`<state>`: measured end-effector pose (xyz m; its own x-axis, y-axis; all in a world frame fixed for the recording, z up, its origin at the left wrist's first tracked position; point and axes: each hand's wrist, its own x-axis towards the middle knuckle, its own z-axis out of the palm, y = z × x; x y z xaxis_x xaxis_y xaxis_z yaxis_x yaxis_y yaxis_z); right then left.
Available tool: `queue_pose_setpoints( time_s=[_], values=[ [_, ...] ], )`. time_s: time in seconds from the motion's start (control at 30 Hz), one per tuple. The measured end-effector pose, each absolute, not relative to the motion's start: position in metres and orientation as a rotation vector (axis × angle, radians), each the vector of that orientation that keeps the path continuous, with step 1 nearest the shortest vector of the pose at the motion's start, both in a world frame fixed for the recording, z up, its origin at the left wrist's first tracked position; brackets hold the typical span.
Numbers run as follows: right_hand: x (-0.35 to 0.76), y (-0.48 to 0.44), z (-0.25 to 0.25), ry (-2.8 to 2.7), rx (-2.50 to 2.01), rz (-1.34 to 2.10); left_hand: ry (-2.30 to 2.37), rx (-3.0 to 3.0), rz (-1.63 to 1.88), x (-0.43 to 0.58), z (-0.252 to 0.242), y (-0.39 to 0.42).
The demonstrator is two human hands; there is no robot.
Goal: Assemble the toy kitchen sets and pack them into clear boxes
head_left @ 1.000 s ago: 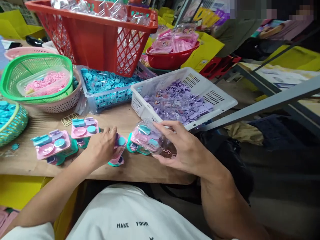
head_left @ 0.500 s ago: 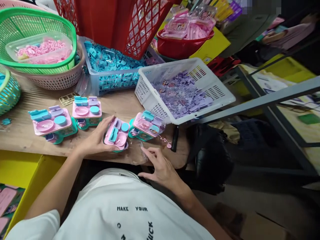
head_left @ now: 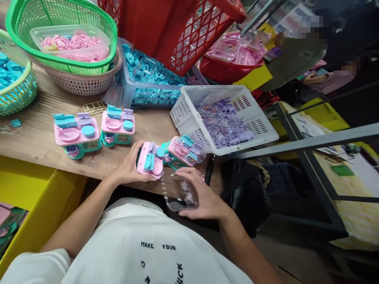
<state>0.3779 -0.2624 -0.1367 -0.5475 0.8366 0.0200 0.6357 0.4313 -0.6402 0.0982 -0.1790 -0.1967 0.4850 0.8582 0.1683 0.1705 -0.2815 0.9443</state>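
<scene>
My left hand (head_left: 129,165) is closed around a small toy kitchen (head_left: 145,163) with a pink top and blue and purple parts. Between the thumb and fingers of my right hand (head_left: 203,193) is a clear plastic cover (head_left: 174,193), tilted off the table edge beside that toy. Another toy kitchen (head_left: 185,150), under clear plastic, lies just behind and to the right of the held one. To the left stand two more, a larger-looking toy kitchen (head_left: 77,136) and a second toy kitchen (head_left: 117,125), both upright on the wooden table.
Behind are a white crate (head_left: 225,152) of purple parts, a clear bin (head_left: 156,96) of blue parts, a red basket (head_left: 142,27) and a green basket (head_left: 62,65). A black-handled tool (head_left: 210,171) and black bag (head_left: 248,193) are right. A yellow box (head_left: 38,193) stands left.
My right hand has taken hold of the clear plastic cover and lifted it from the table. My left hand still holds the toy kitchen. The whole view has shifted somewhat.
</scene>
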Motion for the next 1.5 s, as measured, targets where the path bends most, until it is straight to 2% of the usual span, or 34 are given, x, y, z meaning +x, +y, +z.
queue_pose_setpoints(
  time_s=[0.13, 0.27, 0.47, 0.8, 1.03, 1.5],
  values=[
    [0.353, -0.25, -0.083, -2.184, -1.128, 0.646, 0.944, 1.748, 0.928, 0.119, -0.21, -0.188],
    [0.321, -0.221, -0.074, -2.468, -1.119, 0.329, 1.012, 1.791, 1.048, 0.138, -0.22, -0.201],
    [0.312, -0.206, -0.086, -2.661, -1.172, 0.433, 0.97, 1.817, 1.106, 0.139, -0.219, -0.205],
    [0.319, -0.203, -0.104, -2.593, -1.157, 0.538, 0.992, 1.785, 1.119, 0.144, -0.23, -0.208],
    [0.318, -0.209, -0.103, -2.609, -1.2, 0.445, 1.005, 1.802, 1.144, 0.146, -0.233, -0.209],
    [0.324, -0.206, -0.107, -2.58, -1.137, 0.486, 0.997, 1.765, 1.133, 0.146, -0.228, -0.209]
  ],
)
